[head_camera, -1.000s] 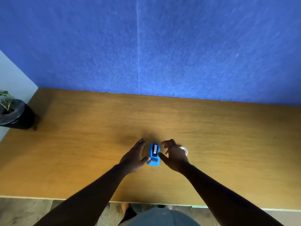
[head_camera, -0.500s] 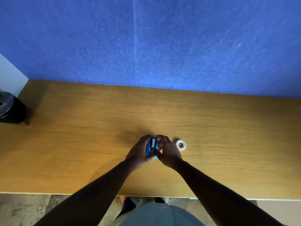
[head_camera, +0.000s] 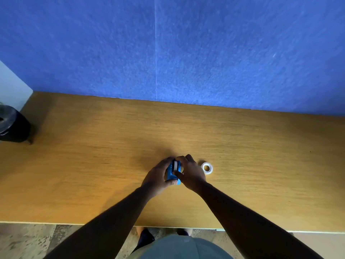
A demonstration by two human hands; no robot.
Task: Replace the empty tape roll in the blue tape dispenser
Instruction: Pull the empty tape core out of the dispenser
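The small blue tape dispenser [head_camera: 171, 172] stands on the wooden table [head_camera: 93, 165], with a white roll core showing in its top slot. My left hand [head_camera: 156, 179] wraps its left side. From the right, my right hand [head_camera: 190, 173] closes on it, thumb and fingers pinching around the white core. A clear tape roll [head_camera: 207, 167] lies flat on the table just right of my right hand, untouched.
A black pot [head_camera: 12, 126] stands at the table's far left edge. A blue felt wall [head_camera: 186, 53] rises along the back of the table. The table's front edge runs just above my lap.
Both hands were spread beside the dispenser a second ago; they have since closed on it. The tape roll, partly behind my right hand before, now lies in plain sight.
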